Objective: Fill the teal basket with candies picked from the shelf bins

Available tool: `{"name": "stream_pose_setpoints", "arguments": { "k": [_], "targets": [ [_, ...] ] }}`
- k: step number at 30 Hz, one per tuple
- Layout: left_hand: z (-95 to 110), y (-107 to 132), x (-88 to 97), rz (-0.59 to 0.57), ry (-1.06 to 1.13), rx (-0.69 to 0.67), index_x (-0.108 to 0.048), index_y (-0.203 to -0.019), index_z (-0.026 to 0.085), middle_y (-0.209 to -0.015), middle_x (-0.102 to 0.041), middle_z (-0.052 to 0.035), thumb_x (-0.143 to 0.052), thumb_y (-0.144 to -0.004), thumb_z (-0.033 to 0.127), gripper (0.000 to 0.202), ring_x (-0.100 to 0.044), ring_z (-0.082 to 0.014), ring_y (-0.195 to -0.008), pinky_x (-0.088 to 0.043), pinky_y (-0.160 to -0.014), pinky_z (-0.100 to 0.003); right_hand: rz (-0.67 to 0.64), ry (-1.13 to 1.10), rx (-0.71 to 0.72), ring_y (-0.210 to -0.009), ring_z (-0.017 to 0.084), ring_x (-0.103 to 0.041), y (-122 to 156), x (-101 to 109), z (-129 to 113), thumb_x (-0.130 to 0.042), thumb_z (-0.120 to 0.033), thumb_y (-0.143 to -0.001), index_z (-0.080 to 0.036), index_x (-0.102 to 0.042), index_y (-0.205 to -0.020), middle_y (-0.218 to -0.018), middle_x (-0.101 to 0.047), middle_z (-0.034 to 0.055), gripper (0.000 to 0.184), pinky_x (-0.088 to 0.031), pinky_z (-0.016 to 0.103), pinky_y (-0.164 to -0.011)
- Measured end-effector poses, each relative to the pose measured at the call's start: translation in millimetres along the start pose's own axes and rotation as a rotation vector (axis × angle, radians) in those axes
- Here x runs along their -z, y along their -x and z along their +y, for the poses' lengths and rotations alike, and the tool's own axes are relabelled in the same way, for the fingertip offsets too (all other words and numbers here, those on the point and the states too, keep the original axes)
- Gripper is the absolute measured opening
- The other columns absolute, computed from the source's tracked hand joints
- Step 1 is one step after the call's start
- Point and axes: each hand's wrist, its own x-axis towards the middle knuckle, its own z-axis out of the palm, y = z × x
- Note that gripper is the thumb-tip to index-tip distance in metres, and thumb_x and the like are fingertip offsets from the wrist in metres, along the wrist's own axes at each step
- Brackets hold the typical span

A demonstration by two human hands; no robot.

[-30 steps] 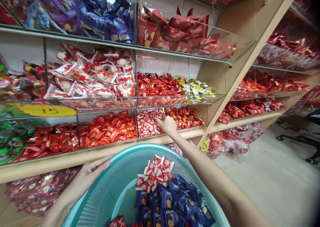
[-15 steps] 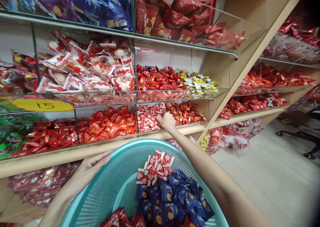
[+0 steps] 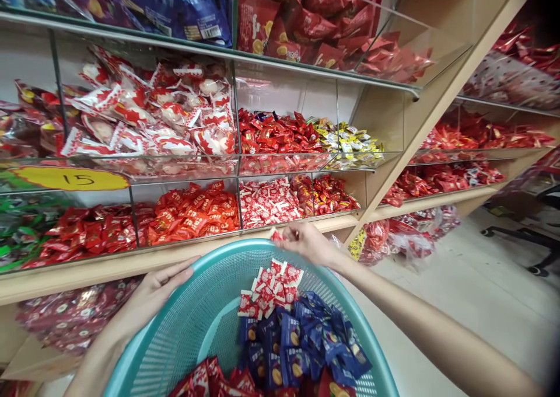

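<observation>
My right hand is over the far rim of a teal plastic basket, its fingers closed on a small red and white wrapped candy. The left side of the basket's rim is gripped by my left hand, fingers lying along the outside and top edge. Inside the basket lie a cluster of red and white candies, a heap of dark blue packets and, nearest me, red packets. Just behind my right hand, a shelf compartment holds matching red and white candies.
Glass-fronted wooden shelves rise ahead, with orange-red packets and a yellow price tag marked 15. A slanted wooden panel divides the shelves. Bagged goods sit on the floor at right, near a wheeled chair base.
My right hand has come back from the red and white candy compartment to above the basket's far rim, now with a candy in its fingers. My left hand stays on the rim.
</observation>
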Motion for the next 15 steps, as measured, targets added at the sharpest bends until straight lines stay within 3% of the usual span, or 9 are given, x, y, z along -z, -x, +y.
{"name": "stream_pose_setpoints", "arguments": {
  "k": [7, 15],
  "targets": [
    [-2.6, -0.4, 1.3, -0.012, 0.026, -0.002, -0.054, -0.117, 0.027, -0.114, -0.059, -0.0028, -0.064, -0.067, 0.048, 0.055, -0.058, -0.0237, -0.099, -0.048, -0.084, -0.03, -0.216, 0.201, -0.064, -0.054, 0.01, -0.043, 65.4, -17.2, 1.9, -0.061, -0.041, -0.07, -0.018, -0.056, -0.067, -0.06, -0.051, -0.0033, 0.024, -0.027, 0.02, -0.05],
    [-3.5, 0.2, 1.6, 0.001, 0.022, -0.015, -0.056, -0.116, 0.029, -0.115, -0.058, -0.0016, -0.065, -0.066, 0.048, 0.054, -0.058, -0.0237, -0.099, -0.048, -0.083, -0.029, -0.328, 0.413, -0.006, -0.076, 0.016, -0.056, 76.6, -28.9, -13.3, -0.047, -0.034, -0.083, -0.018, -0.057, -0.07, -0.079, -0.062, 0.0036, 0.023, -0.031, 0.024, -0.061]
  ]
}}
